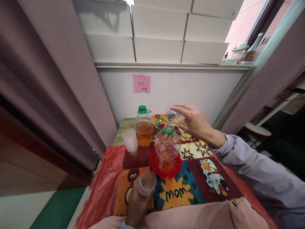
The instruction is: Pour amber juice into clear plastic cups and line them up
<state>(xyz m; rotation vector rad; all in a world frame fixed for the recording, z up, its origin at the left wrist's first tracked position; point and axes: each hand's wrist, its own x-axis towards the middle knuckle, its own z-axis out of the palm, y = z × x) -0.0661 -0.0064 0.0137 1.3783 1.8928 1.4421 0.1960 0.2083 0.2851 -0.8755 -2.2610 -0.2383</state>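
Observation:
My left hand [138,206] is wrapped round a clear plastic cup [147,183] near the table's front edge. A second clear plastic cup [173,117] is in my right hand [196,122], tilted beside the mouth of an uncapped bottle [168,144]. This bottle has a green handle ring [161,125] and a little amber liquid at the bottom. It stands on a red scalloped dish [178,167]. Whether liquid runs from the tilted cup I cannot make out. Behind to the left stands a green-capped bottle [144,128], roughly half full of amber liquid.
A stack of clear cups [130,141] leans left of the capped bottle. Patterned cloth [190,184] and red plastic sheeting [102,178] cover the table. A white wall with a pink note [141,83] rises behind; a curtain [71,79] hangs at left.

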